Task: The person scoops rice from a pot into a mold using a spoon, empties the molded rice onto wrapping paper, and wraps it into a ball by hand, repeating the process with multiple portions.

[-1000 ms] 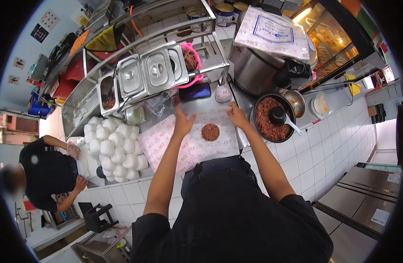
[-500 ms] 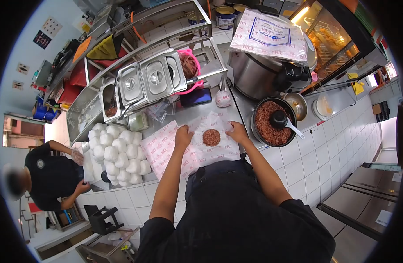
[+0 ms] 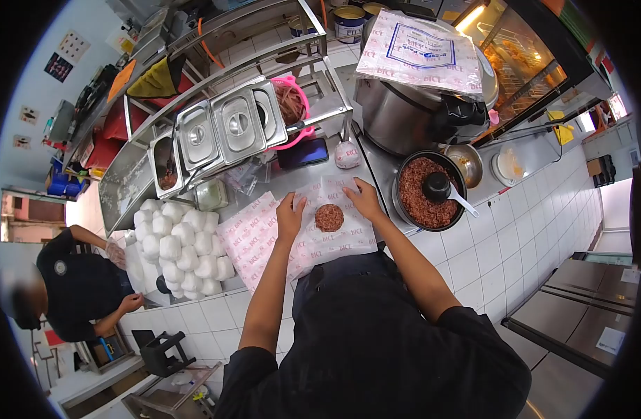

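Observation:
A round patty of reddish-brown rice (image 3: 329,218) lies on a sheet of printed wrapping paper (image 3: 334,244) in front of me. My left hand (image 3: 290,215) pinches the paper's left edge, and my right hand (image 3: 363,197) has hold of its upper right edge. More printed sheets (image 3: 249,241) lie to the left, partly beneath this one. A round wrapped parcel (image 3: 347,155) and a phone (image 3: 303,154) are just beyond my hands. On the right stands a black pan of the same rice (image 3: 425,192) with a black round-headed tool and a white spoon in it.
White wrapped parcels (image 3: 184,244) are piled at the left. Lidded steel trays (image 3: 238,124) and a pink basket (image 3: 308,112) stand beyond. A large steel pot (image 3: 393,115) and metal bowl (image 3: 467,166) are at the right. A co-worker (image 3: 83,283) stands at the far left.
Both hands have come down to the paper's sides and then slid slightly up, with their fingers closing on its edges. The patty still rests on the sheet. The camera view has shifted a little.

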Demonstrator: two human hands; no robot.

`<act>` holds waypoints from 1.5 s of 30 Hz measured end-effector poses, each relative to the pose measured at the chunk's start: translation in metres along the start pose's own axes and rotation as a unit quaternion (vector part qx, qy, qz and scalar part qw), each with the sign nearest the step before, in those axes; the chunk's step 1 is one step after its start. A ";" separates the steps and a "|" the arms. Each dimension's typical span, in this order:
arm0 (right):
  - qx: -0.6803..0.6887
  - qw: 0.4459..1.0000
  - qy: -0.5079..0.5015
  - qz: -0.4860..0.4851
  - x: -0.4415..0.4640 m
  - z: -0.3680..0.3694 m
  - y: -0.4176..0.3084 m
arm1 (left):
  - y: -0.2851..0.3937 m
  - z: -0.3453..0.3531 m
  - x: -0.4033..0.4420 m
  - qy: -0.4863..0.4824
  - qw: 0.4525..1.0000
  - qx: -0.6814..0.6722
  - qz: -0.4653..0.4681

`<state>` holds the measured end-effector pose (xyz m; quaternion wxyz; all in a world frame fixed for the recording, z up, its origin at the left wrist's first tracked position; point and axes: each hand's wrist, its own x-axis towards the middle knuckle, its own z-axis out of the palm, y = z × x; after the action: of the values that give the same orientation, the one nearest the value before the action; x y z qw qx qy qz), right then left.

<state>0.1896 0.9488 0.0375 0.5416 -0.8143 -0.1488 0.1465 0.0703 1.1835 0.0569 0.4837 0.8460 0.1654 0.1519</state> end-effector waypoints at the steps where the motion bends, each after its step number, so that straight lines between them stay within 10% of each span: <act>1: 0.023 0.999 0.023 -0.026 0.001 0.002 0.000 | 0.004 0.000 -0.001 0.015 0.999 -0.025 0.014; 22: -0.335 0.850 -0.130 -0.385 -0.066 -0.049 0.010 | -0.015 -0.053 -0.045 -0.152 0.922 0.206 0.292; 38: -0.337 0.868 -0.195 -0.309 -0.090 -0.035 0.014 | 0.020 -0.020 -0.104 -0.283 0.859 0.404 0.139; 45: -0.190 0.949 -0.237 -0.086 -0.059 -0.035 -0.001 | 0.011 -0.009 -0.105 -0.217 0.876 0.410 0.132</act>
<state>0.1500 0.8961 0.0558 0.3368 -0.8277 -0.3678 0.2575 -0.0266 1.1402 0.0606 0.0930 0.9941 -0.0099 -0.0543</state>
